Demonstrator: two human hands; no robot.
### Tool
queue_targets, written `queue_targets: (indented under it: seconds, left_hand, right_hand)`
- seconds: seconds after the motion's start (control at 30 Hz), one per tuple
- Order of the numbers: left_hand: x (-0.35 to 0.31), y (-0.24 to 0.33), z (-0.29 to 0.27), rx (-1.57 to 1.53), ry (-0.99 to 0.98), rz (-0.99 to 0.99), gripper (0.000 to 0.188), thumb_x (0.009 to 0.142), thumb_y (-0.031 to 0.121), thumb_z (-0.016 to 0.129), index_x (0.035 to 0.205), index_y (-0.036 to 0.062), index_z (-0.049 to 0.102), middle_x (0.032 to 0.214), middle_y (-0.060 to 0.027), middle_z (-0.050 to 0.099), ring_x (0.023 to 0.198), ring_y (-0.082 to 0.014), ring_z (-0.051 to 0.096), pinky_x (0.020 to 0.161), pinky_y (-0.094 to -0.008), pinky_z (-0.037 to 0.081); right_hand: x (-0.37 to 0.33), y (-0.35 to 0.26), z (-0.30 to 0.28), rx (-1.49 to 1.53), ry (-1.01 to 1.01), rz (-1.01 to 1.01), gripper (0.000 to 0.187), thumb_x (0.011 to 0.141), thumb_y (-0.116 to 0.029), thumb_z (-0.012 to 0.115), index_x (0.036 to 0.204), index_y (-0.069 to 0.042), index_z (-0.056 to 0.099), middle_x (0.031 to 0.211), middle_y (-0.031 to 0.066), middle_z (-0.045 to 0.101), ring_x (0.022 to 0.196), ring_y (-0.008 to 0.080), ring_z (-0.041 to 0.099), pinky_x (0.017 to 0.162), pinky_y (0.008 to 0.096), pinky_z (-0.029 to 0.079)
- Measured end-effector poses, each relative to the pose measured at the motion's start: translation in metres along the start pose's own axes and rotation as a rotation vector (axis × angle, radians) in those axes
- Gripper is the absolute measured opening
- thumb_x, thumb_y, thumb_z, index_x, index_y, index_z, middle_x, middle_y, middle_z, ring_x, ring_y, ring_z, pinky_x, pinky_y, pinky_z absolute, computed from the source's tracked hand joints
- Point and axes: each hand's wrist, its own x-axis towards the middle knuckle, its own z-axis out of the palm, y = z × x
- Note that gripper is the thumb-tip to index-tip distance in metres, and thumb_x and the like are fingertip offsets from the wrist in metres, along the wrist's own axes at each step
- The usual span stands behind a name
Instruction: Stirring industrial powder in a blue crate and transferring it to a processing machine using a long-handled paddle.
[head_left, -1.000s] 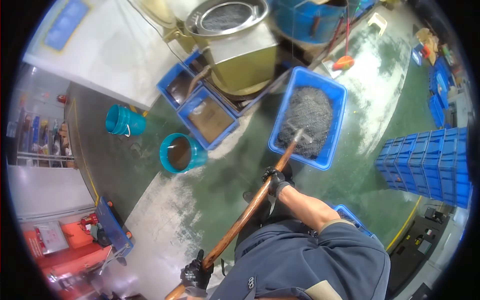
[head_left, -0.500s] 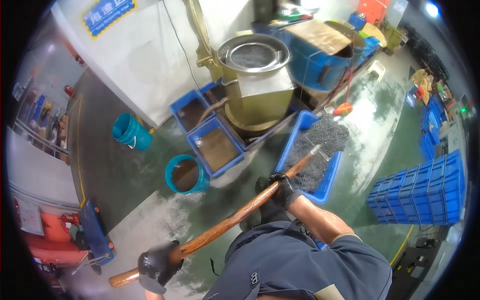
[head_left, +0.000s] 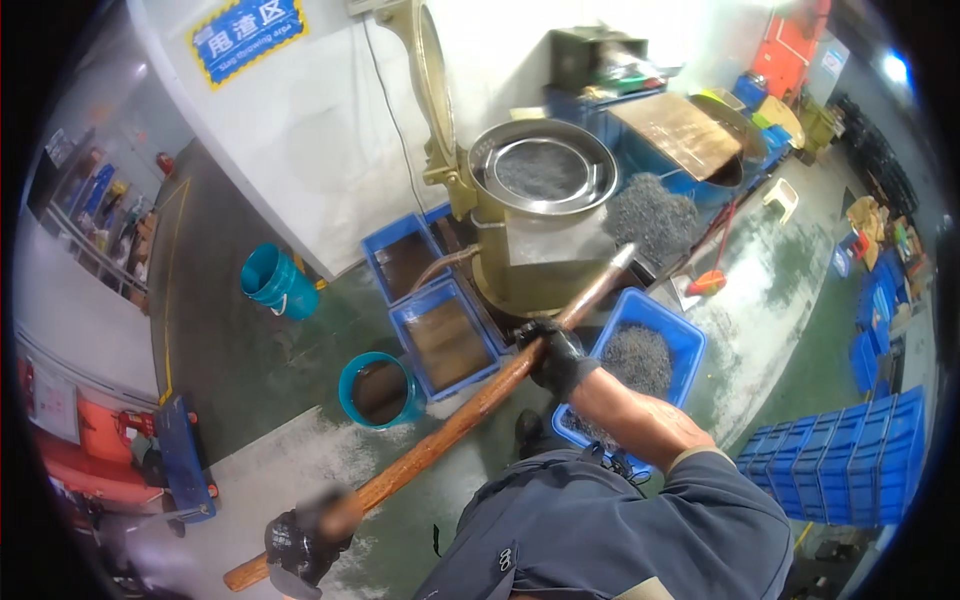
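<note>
Both hands, in black gloves, grip the wooden handle of a shovel [head_left: 440, 448]. My left hand [head_left: 308, 538] is closed round it near its lower end. Farther up, my right hand [head_left: 552, 358] is wrapped round the shaft. The shovel's blade is heaped with dark grey metal shavings [head_left: 652, 222], held just right of a round steel drum opening on a machine [head_left: 515, 245]. More shavings [head_left: 540, 170] lie within that opening. Under my right forearm a blue bin [head_left: 680, 375] holds further shavings.
Two blue trays of murky liquid [head_left: 445, 340] sit left of the machine, beside a teal bucket of brown liquid [head_left: 382, 388]. Another teal bucket [head_left: 280, 282] stands farther left. Stacked blue crates [head_left: 835, 460] are at right. A red-handled broom [head_left: 706, 283] leans behind the bin.
The loaded shovel has risen out of the blue bin, and its blade is now up beside the machine's drum. Fewer shavings show in the bin.
</note>
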Motion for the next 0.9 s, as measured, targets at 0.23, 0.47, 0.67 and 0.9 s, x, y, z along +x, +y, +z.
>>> queue_targets:
  seconds: [0.23,0.47,0.67,0.9]
  left_hand:
    - [0.001,0.033,0.009,0.318,0.278,-0.163,0.053,0.071,0.025,0.074,0.123,0.0205,0.06,0.073,-0.0046,0.063,0.064,-0.0293,0.062,0.059,-0.0446,0.049]
    - [0.043,0.092,0.056,0.353,0.352,-0.376,0.072,0.07,0.019,0.076,0.138,0.0156,0.051,0.082,-0.0092,0.058,0.072,-0.0296,0.06,0.064,-0.0451,0.048]
    - [0.081,0.117,0.116,0.181,0.114,-0.46,0.056,0.077,0.021,0.072,0.13,0.017,0.057,0.089,-0.0132,0.061,0.082,-0.0325,0.063,0.069,-0.046,0.05]
    - [0.082,0.096,0.146,0.078,0.098,-0.482,0.051,0.079,0.021,0.069,0.128,0.0174,0.057,0.086,-0.0145,0.065,0.081,-0.0358,0.065,0.071,-0.0477,0.052]
  right_hand:
    - [0.057,-0.02,0.098,-0.045,-0.274,0.084,0.007,0.087,-0.012,0.066,0.088,-0.012,0.059,0.072,0.001,0.06,0.066,0.0157,0.059,0.063,0.0282,0.053]
    - [0.156,-0.022,0.135,0.421,-0.709,0.267,0.019,0.089,-0.021,0.066,0.105,-0.011,0.061,0.07,-0.0002,0.057,0.063,0.0127,0.056,0.059,0.0262,0.052]
    - [0.218,-0.009,0.075,0.199,-0.503,0.221,0.023,0.087,-0.032,0.069,0.094,-0.011,0.064,0.071,0.0006,0.058,0.062,0.0141,0.058,0.056,0.0277,0.052]
    - [0.254,-0.003,0.072,-0.021,-0.283,0.093,0.018,0.09,-0.033,0.067,0.087,-0.015,0.063,0.068,-0.0012,0.057,0.059,0.0138,0.055,0.054,0.0271,0.048]
